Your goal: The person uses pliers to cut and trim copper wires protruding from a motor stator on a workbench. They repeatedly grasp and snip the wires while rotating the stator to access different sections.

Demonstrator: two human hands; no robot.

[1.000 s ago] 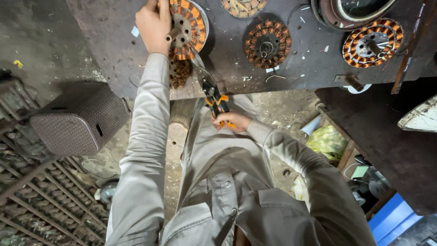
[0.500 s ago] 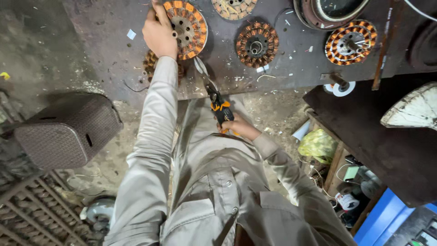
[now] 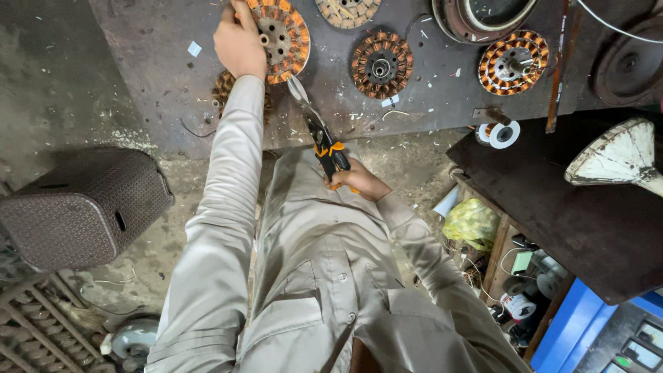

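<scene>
Our left hand (image 3: 239,47) keeps its grip pressed on the left rim of a copper-wound stator (image 3: 280,33) lying on the dark table (image 3: 159,83), fingers clamped over its edge. Just right of and below that stator, our right hand (image 3: 353,181) has its grip closed around the orange-and-black handles of snips (image 3: 319,135), whose blades point up to the stator's lower edge. Further right of that stator lie a second stator (image 3: 381,65) and a third stator (image 3: 512,62).
</scene>
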